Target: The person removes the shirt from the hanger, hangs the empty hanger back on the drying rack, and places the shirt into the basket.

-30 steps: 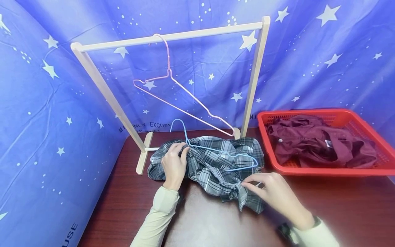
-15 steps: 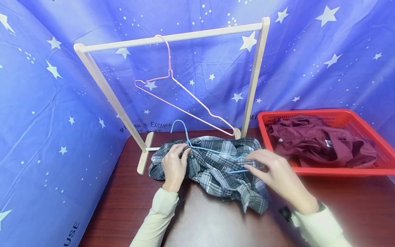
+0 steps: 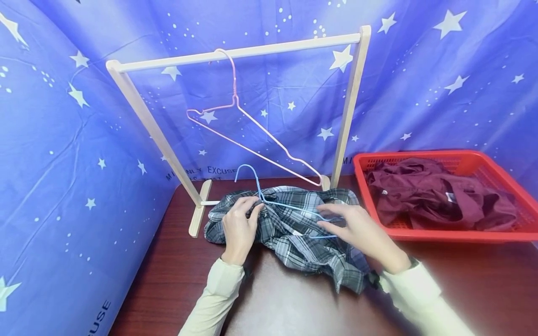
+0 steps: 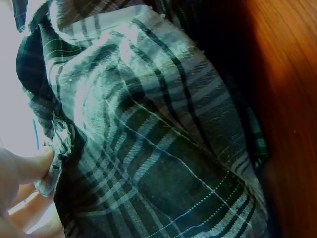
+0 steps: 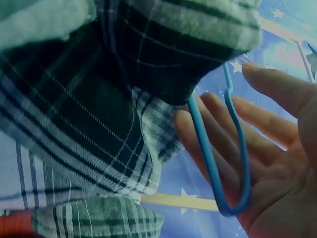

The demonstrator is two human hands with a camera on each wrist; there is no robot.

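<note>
A grey and black plaid shirt point(image 3: 290, 247) lies bunched on the table, with a blue wire hanger point(image 3: 290, 206) partly inside it and the hook standing up. My left hand point(image 3: 238, 228) pinches the shirt's edge just below the hook. In the left wrist view, thumb and fingers grip a fold of the plaid cloth point(image 4: 153, 144). My right hand point(image 3: 357, 228) is around the hanger's right end. From the right wrist, the blue hanger loop point(image 5: 200, 129) shows in front of the spread fingers, with the thumb apart from them and the shirt's edge close by.
Behind the shirt stands a wooden rack point(image 3: 349, 107), with a pink hanger point(image 3: 269, 133) on its top bar. To the right, a red basket point(image 3: 445, 237) holds a maroon garment point(image 3: 437, 196). A blue star-patterned curtain point(image 3: 269, 18) surrounds the dark red table point(image 3: 168, 280).
My right hand has let go of the shirt's lower edge and moved up and left to the blue hanger's right end. My left hand keeps its pinch near the hook.
</note>
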